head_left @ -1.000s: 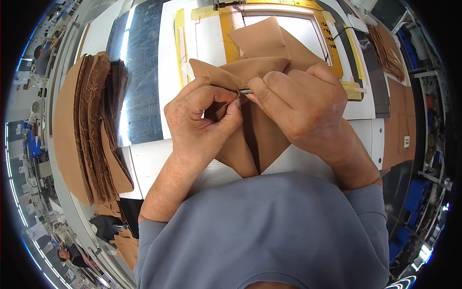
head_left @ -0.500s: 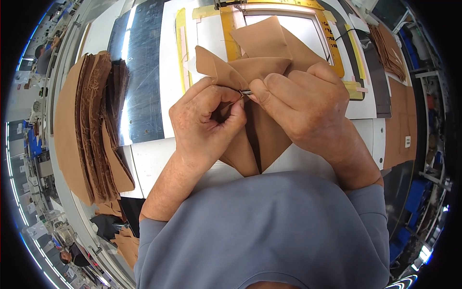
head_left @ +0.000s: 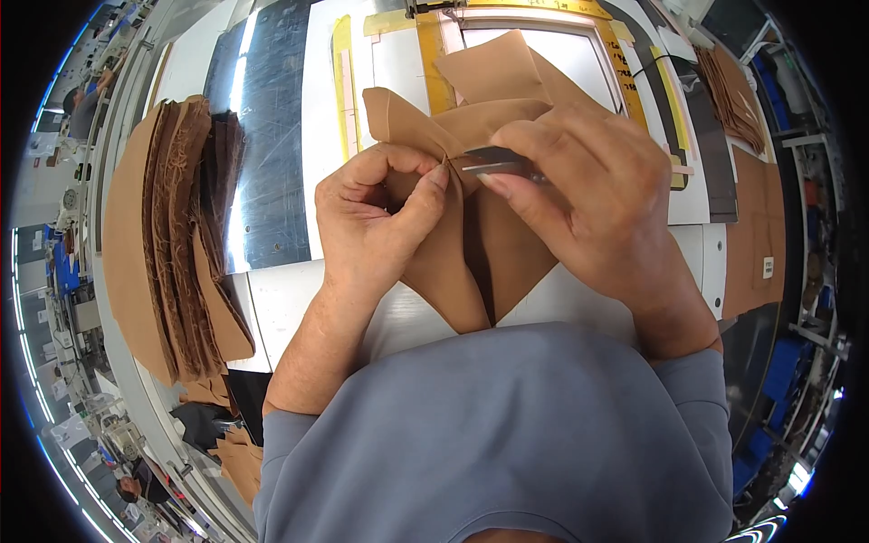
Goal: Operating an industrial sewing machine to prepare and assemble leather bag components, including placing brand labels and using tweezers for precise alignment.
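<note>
A folded piece of brown fabric [head_left: 511, 237] spreads in front of me, its lower point near my body and its upper flaps standing up. The thumb and index finger of my left hand [head_left: 376, 213] pinch a small bit of it at the seam. Close by on the right, my right hand [head_left: 602, 195] holds small metal thread snips [head_left: 498, 168]. Their two blades are spread apart and point left toward the pinched spot. Whether a thread is caught in the left pinch is too small to tell.
At the left stands a thick stack of brown fabric pieces [head_left: 172, 244] with frayed edges, beside a dark metal plate [head_left: 272, 136]. Yellow-edged template frames [head_left: 625, 77] lie beyond the fabric. More brown pieces [head_left: 729, 95] are at the far right. Two people are in the left background.
The snips' blades were together at the left fingertips; now they are parted. My right hand has drawn back slightly to the right, its fingers looser. My left hand keeps its pinch.
</note>
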### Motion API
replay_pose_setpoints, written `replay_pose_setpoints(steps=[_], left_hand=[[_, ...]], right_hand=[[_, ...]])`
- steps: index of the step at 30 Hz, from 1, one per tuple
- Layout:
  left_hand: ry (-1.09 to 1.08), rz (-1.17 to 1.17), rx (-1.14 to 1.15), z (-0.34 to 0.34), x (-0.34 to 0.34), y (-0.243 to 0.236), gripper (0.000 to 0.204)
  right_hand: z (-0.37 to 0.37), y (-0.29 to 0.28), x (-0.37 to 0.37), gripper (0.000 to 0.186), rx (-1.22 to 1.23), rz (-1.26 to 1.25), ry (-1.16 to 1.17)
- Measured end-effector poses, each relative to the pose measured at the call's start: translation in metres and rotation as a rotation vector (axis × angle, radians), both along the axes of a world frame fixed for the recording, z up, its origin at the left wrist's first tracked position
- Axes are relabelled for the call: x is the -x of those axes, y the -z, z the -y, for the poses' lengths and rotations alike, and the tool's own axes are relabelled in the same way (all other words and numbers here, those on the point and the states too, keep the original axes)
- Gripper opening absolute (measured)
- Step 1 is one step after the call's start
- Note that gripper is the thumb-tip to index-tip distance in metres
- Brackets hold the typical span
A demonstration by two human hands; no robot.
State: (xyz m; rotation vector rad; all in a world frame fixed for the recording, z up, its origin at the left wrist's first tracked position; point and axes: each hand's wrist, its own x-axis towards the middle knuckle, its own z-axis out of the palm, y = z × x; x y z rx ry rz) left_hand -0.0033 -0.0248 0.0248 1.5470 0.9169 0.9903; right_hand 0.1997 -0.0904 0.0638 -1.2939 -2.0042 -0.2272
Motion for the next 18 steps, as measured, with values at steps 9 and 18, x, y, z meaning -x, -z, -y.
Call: replay_pose_setpoints(steps=[9,18], left_hand=[[-0.029,0.036,-0.059,0.001,0.0,-0.005,0.004],[-0.07,-0.1,-0.362,-0.001,-0.002,0.001,0.005]], right_hand=[[-0.001,0.022,0.011,0.026,0.679,-0.753,-0.28],[-0.005,0.022,0.008,0.026,0.806,-0.894,-0.323]])
